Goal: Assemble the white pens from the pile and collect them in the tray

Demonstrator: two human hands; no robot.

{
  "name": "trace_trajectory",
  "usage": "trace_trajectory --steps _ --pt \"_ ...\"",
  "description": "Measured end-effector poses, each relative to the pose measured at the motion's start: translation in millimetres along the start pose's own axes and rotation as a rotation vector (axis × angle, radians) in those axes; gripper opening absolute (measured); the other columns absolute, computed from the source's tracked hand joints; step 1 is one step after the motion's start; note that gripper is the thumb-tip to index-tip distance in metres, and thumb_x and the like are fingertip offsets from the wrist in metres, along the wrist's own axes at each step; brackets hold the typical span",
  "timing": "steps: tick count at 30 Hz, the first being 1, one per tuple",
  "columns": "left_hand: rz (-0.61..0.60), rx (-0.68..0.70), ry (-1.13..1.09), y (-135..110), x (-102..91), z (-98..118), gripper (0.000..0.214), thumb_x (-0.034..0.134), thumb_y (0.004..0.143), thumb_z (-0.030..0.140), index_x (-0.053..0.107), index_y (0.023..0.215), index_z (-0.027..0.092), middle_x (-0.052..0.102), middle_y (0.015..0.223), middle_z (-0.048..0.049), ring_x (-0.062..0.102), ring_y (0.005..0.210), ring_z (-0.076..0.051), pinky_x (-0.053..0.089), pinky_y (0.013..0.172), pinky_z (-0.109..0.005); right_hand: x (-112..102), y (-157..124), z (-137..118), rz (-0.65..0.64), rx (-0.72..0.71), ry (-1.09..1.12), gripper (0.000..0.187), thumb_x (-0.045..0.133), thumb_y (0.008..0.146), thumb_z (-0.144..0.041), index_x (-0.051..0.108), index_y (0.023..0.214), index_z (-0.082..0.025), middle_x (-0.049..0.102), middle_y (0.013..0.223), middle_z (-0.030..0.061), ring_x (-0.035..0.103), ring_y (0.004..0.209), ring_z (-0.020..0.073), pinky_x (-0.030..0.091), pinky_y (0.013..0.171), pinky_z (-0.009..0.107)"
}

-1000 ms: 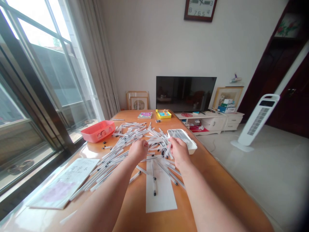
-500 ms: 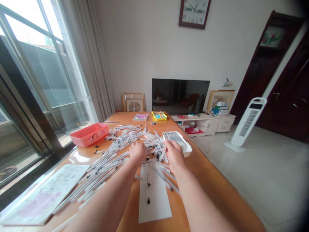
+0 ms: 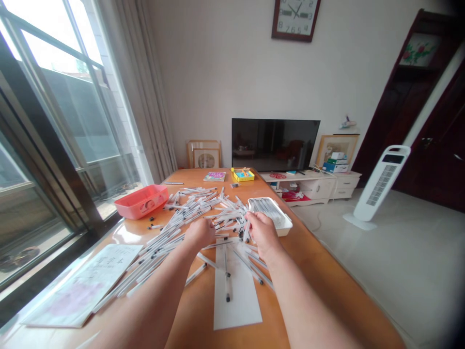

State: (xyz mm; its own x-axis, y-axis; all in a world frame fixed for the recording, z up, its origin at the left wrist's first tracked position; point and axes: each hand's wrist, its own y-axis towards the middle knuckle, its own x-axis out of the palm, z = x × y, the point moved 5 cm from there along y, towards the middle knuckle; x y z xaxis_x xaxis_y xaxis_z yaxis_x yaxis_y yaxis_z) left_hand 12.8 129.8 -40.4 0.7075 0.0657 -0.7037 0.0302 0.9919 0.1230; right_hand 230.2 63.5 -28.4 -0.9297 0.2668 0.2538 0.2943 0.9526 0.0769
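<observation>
Many clear-barrelled pens (image 3: 170, 232) with black ends lie in a loose heap across the wooden table. My left hand (image 3: 200, 233) is closed, low over the heap's middle; its fingertips are turned away, so what they grip is hidden. Between the thumb and fingers of my right hand (image 3: 263, 233) a pen (image 3: 247, 230) is pinched, slanting downward. Just behind that hand stands a white plastic box (image 3: 284, 226) filled with more pens. A white paper sheet (image 3: 238, 300) lies between my forearms, with several pens across its upper part.
A coral plastic basket (image 3: 141, 202) stands at the left edge, near small black caps (image 3: 151, 220). A notebook (image 3: 85, 286) lies at the front left. Toward the far end are a yellow box (image 3: 243, 175) and a booklet (image 3: 214, 176). The table's right edge (image 3: 327, 252) drops to the floor.
My left hand has shifted left, away from the right hand. My right hand keeps its pinch beside the white box. The whole view has turned slightly left.
</observation>
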Motion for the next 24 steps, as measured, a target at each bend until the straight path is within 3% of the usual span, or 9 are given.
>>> trace_trajectory --steps 5,8,10,14,18,24 --pt "-0.015 -0.053 -0.184 -21 -11.5 -1 0.017 0.069 0.068 0.036 0.064 0.063 0.021 0.059 0.058 -0.0035 0.052 0.057 -0.019 0.037 0.061 -0.031 13 -7 5 -0.164 0.036 -0.101 0.036 0.067 0.079 -0.053 0.063 0.077 -0.017 0.057 0.057 -0.0023 0.037 0.046 0.0083 0.027 0.046 0.022" --pt "-0.052 -0.084 -0.592 -31 -15.6 4 0.029 0.074 0.069 0.045 0.065 0.073 0.018 0.066 0.071 -0.0045 0.048 0.056 -0.013 0.035 0.056 -0.026 23 -16 5 -0.308 0.047 -0.195 0.037 0.066 0.080 -0.053 0.063 0.077 -0.017 0.057 0.057 -0.0024 0.037 0.047 0.0088 0.027 0.047 0.023" --pt "-0.057 -0.100 -0.814 -36 -18.5 7 0.033 0.078 0.068 0.045 0.063 0.075 0.017 0.067 0.074 -0.0051 0.049 0.058 -0.011 0.037 0.058 -0.024 30 -24 3 -0.428 0.024 -0.279 0.036 0.065 0.082 -0.052 0.062 0.075 -0.017 0.057 0.058 -0.0025 0.039 0.050 0.0095 0.029 0.050 0.023" --pt "-0.047 -0.063 -1.035 -45 -25.4 12 0.032 0.080 0.069 0.039 0.059 0.076 0.016 0.068 0.077 -0.0053 0.056 0.065 -0.011 0.044 0.067 -0.025 39 -39 -1 -0.635 -0.063 -0.436 0.034 0.064 0.084 -0.048 0.060 0.069 -0.018 0.052 0.059 -0.0038 0.041 0.056 0.0108 0.031 0.055 0.024" --pt "-0.033 -0.053 -1.144 -49 -30.9 13 0.030 0.081 0.070 0.034 0.058 0.077 0.016 0.070 0.083 -0.0056 0.059 0.067 -0.010 0.046 0.069 -0.025 41 -41 -1 -0.675 -0.119 -0.519 0.032 0.064 0.084 -0.047 0.064 0.069 -0.019 0.048 0.059 -0.0044 0.038 0.056 0.0115 0.030 0.056 0.024" --pt "-0.074 -0.061 -1.106 -51 -30.3 12 0.029 0.078 0.074 0.036 0.057 0.080 0.017 0.072 0.090 -0.0059 0.061 0.068 -0.010 0.043 0.064 -0.023 42 -41 3 -0.687 -0.146 -0.505 0.031 0.064 0.085 -0.046 0.067 0.071 -0.019 0.050 0.061 -0.0032 0.040 0.059 0.0129 0.030 0.057 0.024"
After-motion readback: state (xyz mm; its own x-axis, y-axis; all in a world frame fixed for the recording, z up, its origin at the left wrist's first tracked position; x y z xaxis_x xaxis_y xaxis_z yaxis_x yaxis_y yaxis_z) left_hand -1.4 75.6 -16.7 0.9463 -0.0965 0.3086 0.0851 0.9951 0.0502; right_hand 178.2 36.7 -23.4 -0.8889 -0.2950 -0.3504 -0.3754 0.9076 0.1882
